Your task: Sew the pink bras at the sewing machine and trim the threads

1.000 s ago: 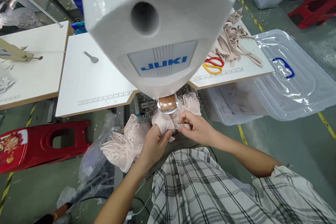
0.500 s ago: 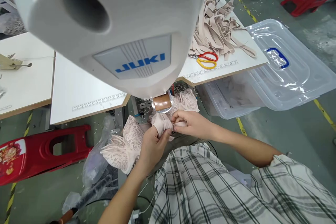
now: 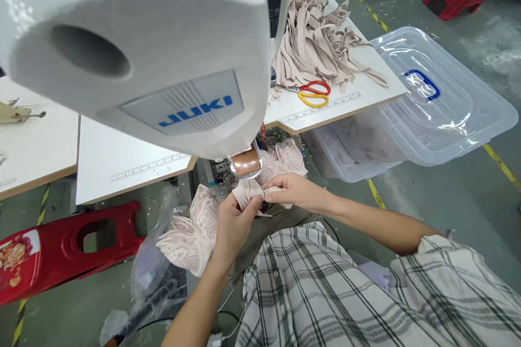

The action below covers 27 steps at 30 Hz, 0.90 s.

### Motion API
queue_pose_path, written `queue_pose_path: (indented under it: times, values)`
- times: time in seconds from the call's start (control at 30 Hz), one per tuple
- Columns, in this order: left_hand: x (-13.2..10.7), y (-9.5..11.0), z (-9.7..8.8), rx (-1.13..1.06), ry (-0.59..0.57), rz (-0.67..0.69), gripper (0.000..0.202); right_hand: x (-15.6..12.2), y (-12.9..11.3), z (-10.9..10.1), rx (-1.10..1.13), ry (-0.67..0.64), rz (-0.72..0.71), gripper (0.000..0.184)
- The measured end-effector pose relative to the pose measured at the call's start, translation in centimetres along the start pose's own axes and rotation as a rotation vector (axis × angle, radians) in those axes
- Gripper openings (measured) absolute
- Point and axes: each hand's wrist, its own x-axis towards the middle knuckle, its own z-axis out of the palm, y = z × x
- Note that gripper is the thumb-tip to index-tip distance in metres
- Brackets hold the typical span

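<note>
A white sewing machine head (image 3: 175,65) marked JUKI looms over my hands. Beneath its clear guard (image 3: 247,164), pale pink lace bras (image 3: 195,227) spread to both sides. My left hand (image 3: 238,222) is closed on a folded fabric part of the bra, just in front of the guard. Close beside it, my right hand (image 3: 295,191) pinches a pale beige fabric strap (image 3: 274,191), with the fingertips of both hands almost touching. The needle area is hidden behind the guard.
On the right table top lie a heap of beige straps (image 3: 317,43) and red-and-yellow-handled scissors (image 3: 313,93). A lidded plastic bin (image 3: 439,97) stands to the right. At the left are a red stool (image 3: 73,244) and a plastic bag (image 3: 150,255).
My view has shifted, so the machine head appears farther left and its control panel shows. Both hands keep hold of the fabric, with slight finger movement.
</note>
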Motion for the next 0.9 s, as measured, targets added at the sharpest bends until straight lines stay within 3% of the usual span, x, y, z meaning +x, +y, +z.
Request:
queue_pose_path:
  times: [0.13, 0.23, 0.3, 0.4, 0.47, 0.53, 0.57, 0.63, 0.7, 0.77, 0.83, 0.9]
  values:
    - [-0.3, 0.8, 0.6, -0.046, 0.091, -0.037, 0.027, -0.6, -0.9, 0.2, -0.177, 0.081, -0.115, 0.025]
    - [-0.9, 0.8, 0.5, -0.060, 0.098, -0.026, 0.028, -0.7, -1.9, 0.1, -0.234, 0.085, -0.138, 0.019]
    - [-1.4, 0.0, 0.4, -0.156, 0.123, 0.058, 0.033, -0.6, -2.8, -0.2, -0.133, 0.017, -0.086, 0.019]
    - [-2.2, -1.9, 0.7, -0.482, 0.184, 0.244, 0.055, -0.4, -4.6, -0.7, 0.092, -0.110, -0.007, 0.027]
    - [-2.6, -2.6, 1.1, -0.625, 0.094, 0.303, 0.073, -0.3, -6.2, -1.0, 0.139, -0.207, 0.012, 0.028]
    - [-2.8, -2.5, 1.3, -0.607, -0.011, 0.368, 0.086, -0.2, -7.9, -1.2, 0.051, -0.328, -0.001, 0.029]
    - [-2.9, -2.2, 1.0, -0.544, -0.005, 0.429, 0.087, -0.1, -8.8, -1.3, -0.046, -0.373, -0.024, 0.028]
    - [-2.6, -1.3, 0.0, -0.323, 0.113, 0.586, 0.081, 0.3, -10.3, -1.5, -0.349, -0.354, -0.140, 0.018]
    - [-1.8, -0.5, -1.6, 0.040, 0.210, 0.720, 0.072, 0.9, -11.5, -1.8, -0.722, -0.187, -0.298, 0.006]
    - [-0.5, 0.0, -3.1, 0.446, 0.211, 0.841, 0.068, 1.6, -12.1, -1.9, -0.993, -0.053, -0.398, 0.015]
    - [1.1, 0.2, -4.2, 0.743, 0.168, 0.977, 0.071, 2.1, -12.4, -2.0, -1.092, -0.054, -0.411, 0.021]
    - [2.6, 0.2, -4.8, 0.891, 0.143, 1.106, 0.073, 2.3, -12.5, -2.0, -1.072, -0.090, -0.416, 0.022]
